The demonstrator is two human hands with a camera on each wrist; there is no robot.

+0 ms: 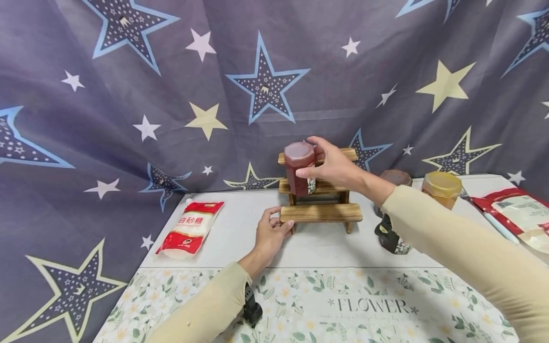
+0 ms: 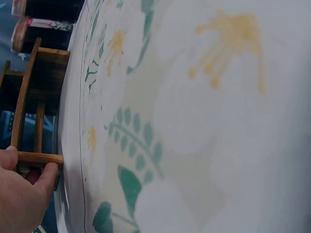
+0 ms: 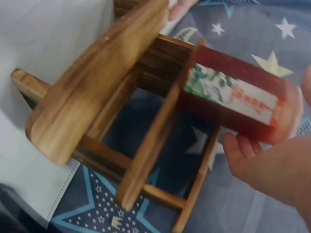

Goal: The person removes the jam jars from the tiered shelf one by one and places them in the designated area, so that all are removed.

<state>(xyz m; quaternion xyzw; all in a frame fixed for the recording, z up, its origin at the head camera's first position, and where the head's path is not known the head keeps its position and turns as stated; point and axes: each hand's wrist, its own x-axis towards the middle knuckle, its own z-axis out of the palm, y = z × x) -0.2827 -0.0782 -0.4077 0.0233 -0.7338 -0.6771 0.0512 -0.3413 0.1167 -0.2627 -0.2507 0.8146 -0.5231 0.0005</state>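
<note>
A three-step wooden rack (image 1: 321, 213) stands on the white table. My right hand (image 1: 312, 159) grips a red jar (image 1: 298, 164) with a red lid and floral label, holding it upright at the rack's middle step. In the right wrist view the jar (image 3: 233, 94) lies against that step, with my fingers (image 3: 243, 150) round its lid end. My left hand (image 1: 278, 219) grips the left end of the lowest step. The left wrist view shows its thumb and finger (image 2: 48, 172) pinching that plank of the rack (image 2: 34, 97).
A red-and-white sugar bag (image 1: 190, 227) lies left of the rack. To the right stand a dark-lidded jar (image 1: 395, 177), an amber jar (image 1: 442, 187) and a black bottle (image 1: 391, 239). A red packet (image 1: 514, 209) lies far right. A floral mat (image 1: 343, 305) covers the near table.
</note>
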